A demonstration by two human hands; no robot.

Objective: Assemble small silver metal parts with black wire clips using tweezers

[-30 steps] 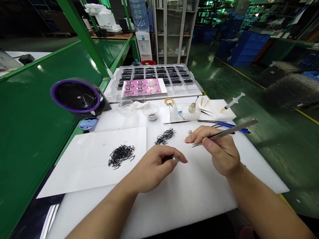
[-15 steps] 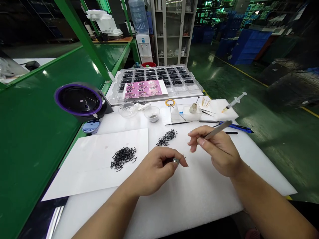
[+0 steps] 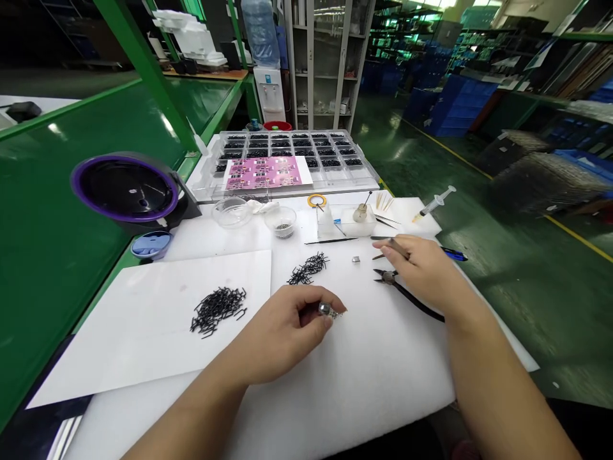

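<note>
My left hand (image 3: 292,329) is closed, pinching a small shiny metal part (image 3: 324,308) between thumb and forefinger. Tiny metallic bits (image 3: 338,314) show by the fingertips. My right hand (image 3: 421,268) has its fingers wrapped round tweezers (image 3: 398,248), partly hidden by the hand, low over the right side of the white board. Just below it lie side cutters (image 3: 387,276) with black handles. A small silver block (image 3: 355,259) sits left of the tweezers. Short bent black pieces form one pile (image 3: 309,267) beyond my left hand and another pile (image 3: 219,310) on a white sheet (image 3: 143,319).
Toward the back stand clear dishes (image 3: 280,223), a roll of yellow tape (image 3: 317,200), a small bottle (image 3: 360,213) and a syringe (image 3: 435,203). A compartment tray (image 3: 368,172) of black parts carries a pink printed sheet (image 3: 263,172). A purple-rimmed black device (image 3: 127,188) stands left.
My right hand has lowered the tweezers toward the board, uncovering the side cutters and silver block. My left hand still pinches the metal part. The view has turned slightly right.
</note>
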